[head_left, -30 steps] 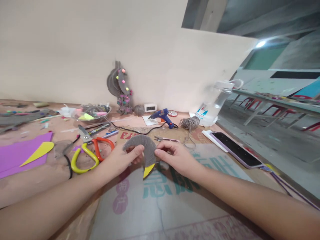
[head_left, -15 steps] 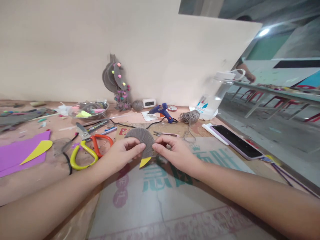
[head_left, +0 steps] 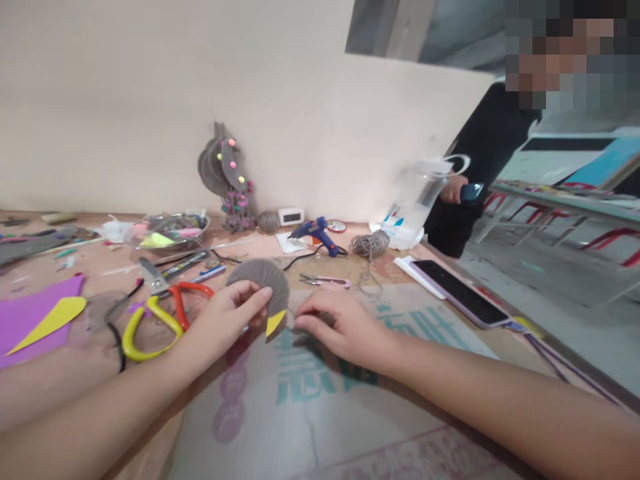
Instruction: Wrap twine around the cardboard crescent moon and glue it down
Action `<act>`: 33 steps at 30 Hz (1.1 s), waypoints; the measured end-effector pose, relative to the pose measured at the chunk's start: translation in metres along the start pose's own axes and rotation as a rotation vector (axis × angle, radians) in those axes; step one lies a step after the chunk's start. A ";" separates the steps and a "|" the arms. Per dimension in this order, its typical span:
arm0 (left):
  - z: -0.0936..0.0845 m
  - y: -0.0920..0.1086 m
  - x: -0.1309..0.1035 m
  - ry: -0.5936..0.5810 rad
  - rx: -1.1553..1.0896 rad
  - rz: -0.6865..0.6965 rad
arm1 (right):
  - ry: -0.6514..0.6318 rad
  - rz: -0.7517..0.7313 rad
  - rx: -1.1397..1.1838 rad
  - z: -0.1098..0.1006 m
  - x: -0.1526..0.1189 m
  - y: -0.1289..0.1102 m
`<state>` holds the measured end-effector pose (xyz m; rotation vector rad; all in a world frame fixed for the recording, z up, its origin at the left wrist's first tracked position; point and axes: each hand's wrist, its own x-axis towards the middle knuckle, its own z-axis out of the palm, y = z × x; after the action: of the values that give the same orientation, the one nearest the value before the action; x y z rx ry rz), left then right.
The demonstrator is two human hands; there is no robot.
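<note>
Pinching crescent point(head_left: 260, 273) above sheet point(head_left: 265, 443), left hand point(head_left: 231, 313) grip closed on it; right hand point(head_left: 345, 327) just beside, fingers near thumb, cannot tell if holding anything; grey winding covers most, yellow tip point(head_left: 275, 323) left bare

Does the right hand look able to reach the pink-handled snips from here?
Likely yes: the pink-handled snips lie just beyond the right hand, with nothing visible on top, and the gray crescent in the left hand sits off to the side.
</note>
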<state>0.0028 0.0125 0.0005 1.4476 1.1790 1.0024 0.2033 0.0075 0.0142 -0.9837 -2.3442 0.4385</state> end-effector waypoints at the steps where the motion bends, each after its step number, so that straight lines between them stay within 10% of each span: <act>1: 0.000 0.000 0.000 0.004 -0.019 -0.013 | 0.024 0.004 0.007 -0.001 0.001 -0.001; 6: 0.003 0.002 -0.001 0.018 -0.019 -0.006 | 0.205 0.201 0.080 -0.006 0.006 0.003; 18: 0.003 0.009 -0.003 0.035 0.076 0.001 | 0.183 0.255 0.214 0.002 0.004 0.004; 33: -0.002 -0.002 -0.003 -0.016 0.015 -0.020 | 0.006 -0.006 0.002 0.009 0.002 0.008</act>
<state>0.0000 0.0104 -0.0014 1.4506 1.1895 0.9688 0.2011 0.0139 0.0043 -0.9757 -2.3402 0.4354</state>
